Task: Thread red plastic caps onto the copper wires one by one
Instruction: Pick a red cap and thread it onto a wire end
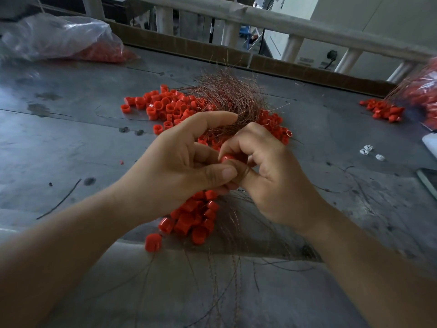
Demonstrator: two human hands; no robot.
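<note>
Pinched small red cylindrical plastic cap at frame centre in right hand grip. Clamped thin copper wire bundle in left hand grip, beside loose red caps on grey metal bench.

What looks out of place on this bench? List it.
Small white scraps lie alone right of the red caps, unlike anything else here. A dark stray wire piece lies far left, apart from the copper wire bundle.
</note>
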